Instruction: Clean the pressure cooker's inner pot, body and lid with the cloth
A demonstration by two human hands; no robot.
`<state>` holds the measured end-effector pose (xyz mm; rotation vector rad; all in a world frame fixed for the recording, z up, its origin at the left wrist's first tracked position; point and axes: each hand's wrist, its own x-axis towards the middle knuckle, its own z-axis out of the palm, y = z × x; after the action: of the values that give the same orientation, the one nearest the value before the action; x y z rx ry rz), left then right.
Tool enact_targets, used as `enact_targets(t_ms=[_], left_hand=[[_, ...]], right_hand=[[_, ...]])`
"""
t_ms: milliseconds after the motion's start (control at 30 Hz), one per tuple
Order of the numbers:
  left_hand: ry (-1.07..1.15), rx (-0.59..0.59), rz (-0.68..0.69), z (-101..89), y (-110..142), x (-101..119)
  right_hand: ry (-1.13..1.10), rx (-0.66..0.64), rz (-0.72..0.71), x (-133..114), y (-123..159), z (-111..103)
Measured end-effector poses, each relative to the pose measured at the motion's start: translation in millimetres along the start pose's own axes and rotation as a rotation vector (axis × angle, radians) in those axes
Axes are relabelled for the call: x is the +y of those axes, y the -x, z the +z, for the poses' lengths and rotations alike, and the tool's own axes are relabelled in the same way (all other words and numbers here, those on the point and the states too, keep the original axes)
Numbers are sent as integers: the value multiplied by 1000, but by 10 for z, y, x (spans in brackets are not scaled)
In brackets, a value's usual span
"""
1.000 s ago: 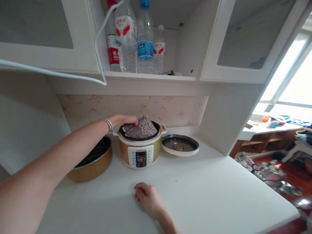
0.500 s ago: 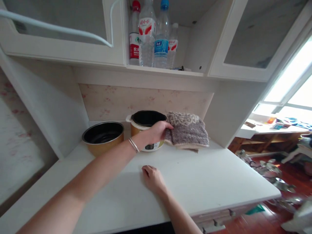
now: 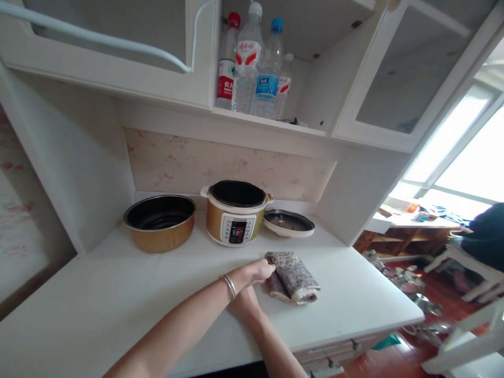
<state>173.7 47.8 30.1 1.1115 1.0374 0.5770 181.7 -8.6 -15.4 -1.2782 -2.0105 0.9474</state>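
A folded grey-brown cloth [image 3: 293,277] with a pale pattern hangs just over or rests on the white counter [image 3: 346,294]; I cannot tell which. The fingers of my left hand [image 3: 263,270], below a bracelet, are closed on the cloth's left edge. My right hand [image 3: 244,303] is low at the counter, partly behind the left wrist, so its fingers are hidden. Behind both hands stands a gold and white electric cooker [image 3: 214,220] with a control panel and a dark open top. A dark-lined round lid [image 3: 289,227] lies at its right.
A gold pot with a black inside [image 3: 161,240] stands at the counter's left. Overhead, a cabinet shelf [image 3: 307,127] holds several plastic bottles [image 3: 247,73]. Side panels flank the counter. Metal cookware [image 3: 423,304] lies on the floor at right, near a white stool [image 3: 449,262].
My left hand has brought the cloth down and toward me from beside the cooker, uncovering the lid. My right hand now lies partly behind the left wrist. The view has shifted slightly.
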Motion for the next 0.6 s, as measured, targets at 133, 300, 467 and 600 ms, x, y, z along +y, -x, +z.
enact_targets(t_ms=[133, 300, 467, 600], left_hand=[[-7, 100, 186, -390, 451, -17], [39, 436, 307, -1142, 1241, -235], [91, 998, 382, -2034, 1893, -389], [58, 1263, 436, -2600, 2175, -295]], right_hand=[[172, -1, -41, -12, 5, 2], [358, 24, -151, -118, 15, -34], [229, -22, -55, -173, -179, -25], [-24, -137, 0, -371, -582, 117]])
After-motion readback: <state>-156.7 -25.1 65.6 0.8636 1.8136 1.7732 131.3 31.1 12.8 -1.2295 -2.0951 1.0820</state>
